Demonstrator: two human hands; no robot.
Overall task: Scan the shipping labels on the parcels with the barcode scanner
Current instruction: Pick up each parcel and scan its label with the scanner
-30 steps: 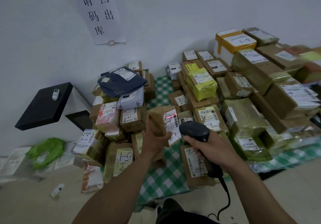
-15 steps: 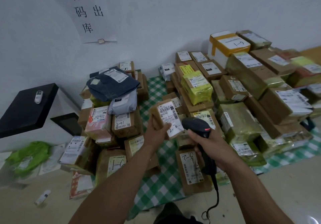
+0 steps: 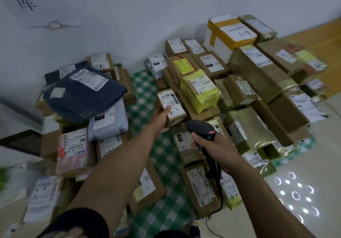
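2 bare forearms (image 3: pixel 118 173) — a dark sleeve (image 3: pixel 81 223) caps the left upper arm.

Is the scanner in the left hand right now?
No, the right hand grips the scanner, while the left hand holds a small labelled box.
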